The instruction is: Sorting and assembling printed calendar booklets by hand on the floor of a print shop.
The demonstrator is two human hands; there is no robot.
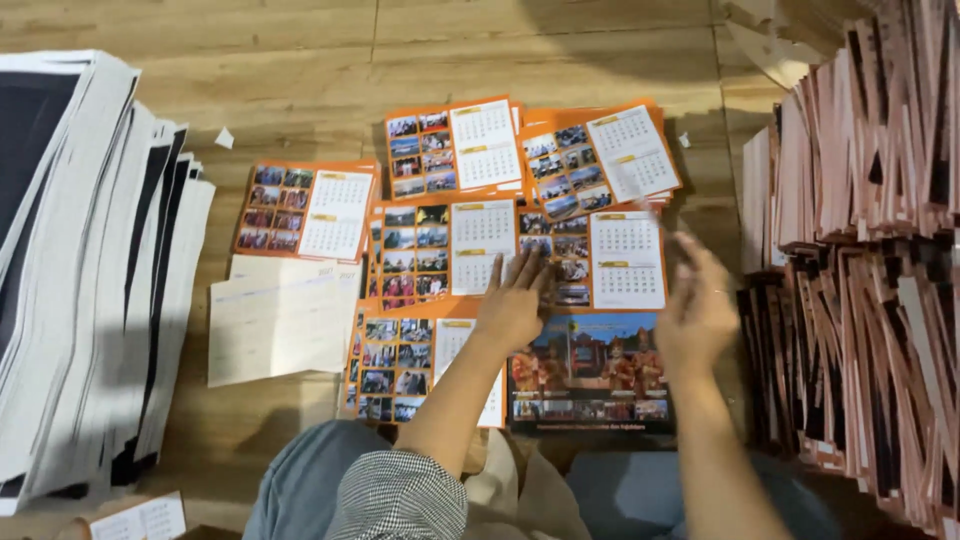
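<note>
Kneeling knees (330, 490) frame a sorting step: left hand (512, 305) flat, fingers spread, on orange calendar sheets (480, 240) laid across the wooden floor (300, 60); right hand (695, 310), blurred, open, hovers beside them, seemingly needing another sheet from the right-hand stack (860, 300).

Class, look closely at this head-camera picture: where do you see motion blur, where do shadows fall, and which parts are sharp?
Head view: the right hand is smeared by motion blur; the left hand, flat on the orange calendar sheets, is fairly sharp. Shadow darkens the wooden floor beside the white paper stack and under the pink-edged stacks. Calendar print is soft, too small to read.
</note>
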